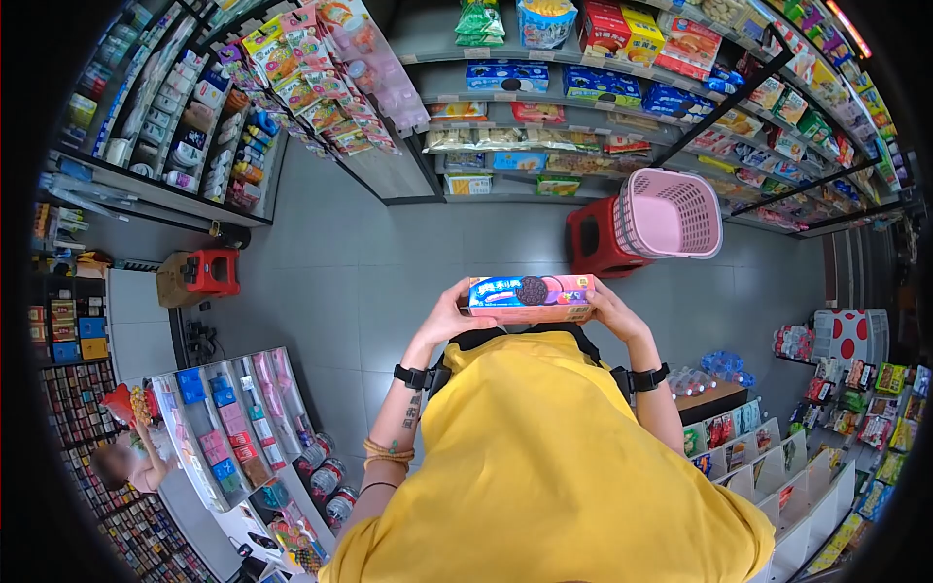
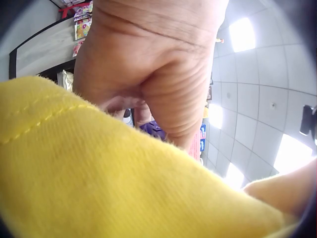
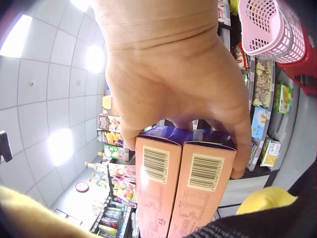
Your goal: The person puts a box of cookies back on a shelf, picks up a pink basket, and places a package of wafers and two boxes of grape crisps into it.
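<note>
Two pink-and-blue boxes of sandwich cookies (image 1: 505, 289) are held together in front of the yellow shirt, a dark cookie printed on the face in the head view. My left hand (image 1: 447, 317) grips their left end, and my right hand (image 1: 612, 313) the right end. In the right wrist view the pair stands side by side, barcodes showing on the left box (image 3: 154, 198) and the right box (image 3: 198, 201), with thumb and fingers spanning both. Yellow cloth hides most of the left hand's grip in the left wrist view.
A pink basket (image 1: 671, 248) sits on a red stool (image 1: 595, 238) ahead to the right. Snack shelves (image 1: 544, 136) run along the front. At lower left stands a display counter (image 1: 228, 428), with another person (image 1: 136, 462) behind it. White divided racks (image 1: 777, 476) stand at lower right.
</note>
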Available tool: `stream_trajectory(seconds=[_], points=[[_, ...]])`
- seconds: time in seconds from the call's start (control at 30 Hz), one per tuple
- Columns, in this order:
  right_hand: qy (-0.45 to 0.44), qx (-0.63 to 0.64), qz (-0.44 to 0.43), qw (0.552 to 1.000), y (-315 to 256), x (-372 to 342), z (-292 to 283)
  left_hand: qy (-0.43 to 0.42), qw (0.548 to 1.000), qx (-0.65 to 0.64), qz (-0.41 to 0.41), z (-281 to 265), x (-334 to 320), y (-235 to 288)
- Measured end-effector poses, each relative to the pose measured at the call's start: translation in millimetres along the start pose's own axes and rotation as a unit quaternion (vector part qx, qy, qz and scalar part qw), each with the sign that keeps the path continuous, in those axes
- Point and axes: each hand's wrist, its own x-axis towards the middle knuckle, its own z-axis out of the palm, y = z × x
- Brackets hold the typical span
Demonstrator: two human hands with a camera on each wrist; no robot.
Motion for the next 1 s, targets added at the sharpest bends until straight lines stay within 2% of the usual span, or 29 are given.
stream_trajectory(seconds=[0.37,0.53,0.77,1.0], points=[[0.005,0.01,0.019,1.0,10,1,-7,-0.016,0.999,0.005,-0.038,2,4,4],[-0.025,0.0,0.008,1.0,7,2,-9,-0.014,0.999,0.037,-0.027,3,3,6],[-0.018,-0.005,0.004,1.0,4,1,-8,-0.01,0.997,0.075,-0.006,1,4,-1],[-0.018,-0.026,-0.008,0.999,8,4,-13,-0.004,0.998,0.054,-0.01,6,3,3]])
